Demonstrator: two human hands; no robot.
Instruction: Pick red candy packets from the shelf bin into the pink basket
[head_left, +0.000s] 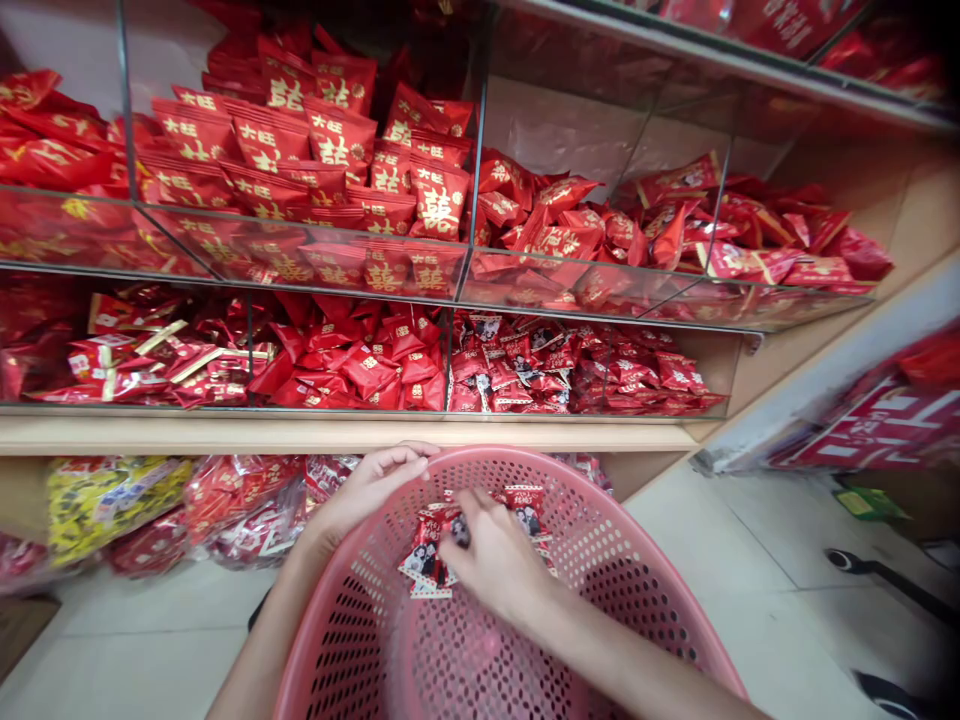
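Pink basket point(600, 560) low in front of glass-fronted shelf bins point(585, 300); left hand point(371, 490) curled over basket's far rim, gripping it; right hand point(495, 565) inside basket, fingers bent onto red sweet packets point(424, 565) heaped against far wall; whether any is pinched, cannot tell. Risk: basket gripped one-handed and tilted; packets may slide or spill.

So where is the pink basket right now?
The pink basket sits bottom centre of the head view, just below the wooden shelf; the left hand grips its far rim and the right hand rests on red packets inside.
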